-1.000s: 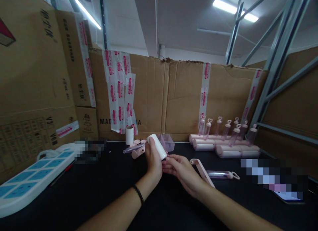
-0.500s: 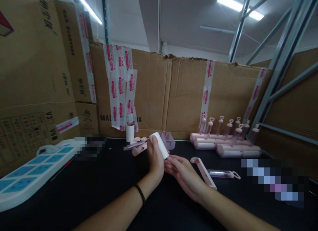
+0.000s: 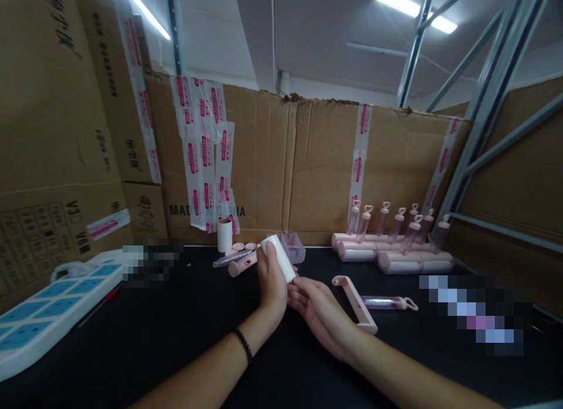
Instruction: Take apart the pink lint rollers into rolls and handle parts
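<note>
A white paper roll, tilted with its top end to the left, is held over the black table between my hands. My left hand wraps its fingers around the roll's side. At the roll's lower end, my right hand has its fingers closed against the edge; whether something small is pinched there cannot be seen. To the right of my right hand lies a pink bracket-shaped handle, and touching or close beside it is a clear tube with a pink ring end.
Behind my left hand are a standing white roll, a pink cylinder, pink round caps and a translucent bin. Several pink rollers with upright clear tubes stand back right. A power strip lies left; cardboard walls enclose the back.
The whole view has shifted slightly, so things sit a little further left. Both hands keep their hold on the white roll, with barely any change in grip.
</note>
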Tool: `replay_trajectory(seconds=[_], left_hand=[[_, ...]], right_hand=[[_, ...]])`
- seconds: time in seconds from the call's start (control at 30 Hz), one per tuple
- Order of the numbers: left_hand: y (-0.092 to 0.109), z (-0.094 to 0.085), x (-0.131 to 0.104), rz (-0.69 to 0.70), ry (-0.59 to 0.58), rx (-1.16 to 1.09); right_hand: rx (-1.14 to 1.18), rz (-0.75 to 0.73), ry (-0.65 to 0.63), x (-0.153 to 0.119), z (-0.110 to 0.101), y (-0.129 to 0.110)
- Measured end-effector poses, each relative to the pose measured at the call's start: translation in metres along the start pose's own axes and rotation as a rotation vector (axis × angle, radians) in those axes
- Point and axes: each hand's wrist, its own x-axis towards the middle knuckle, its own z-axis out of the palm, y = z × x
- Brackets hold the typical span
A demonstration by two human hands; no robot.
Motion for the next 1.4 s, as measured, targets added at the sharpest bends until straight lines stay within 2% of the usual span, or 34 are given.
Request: replay_trajectory(seconds=[0.33, 0.77, 1.2, 1.4], left_hand=[[0.001, 0.001, 0.001, -0.018, 0.004, -0.03], [0.011, 0.005, -0.009, -0.039, -0.051, -0.018], [0.005, 0.006, 0.0, -0.03, -0.072, 0.038], [0.003, 0.007, -0.006, 0.009, -0.075, 0.033]], right_hand=[[0.024, -0.002, -0.005, 0.002, 0.0, 0.001], [0.0, 0.007, -0.122, -0.002, -0.01, -0.004], [0.027, 0.049, -0.018, 0.001, -0.006, -0.005], [-0.11, 0.069, -0.016, 0.0, -0.011, -0.004]])
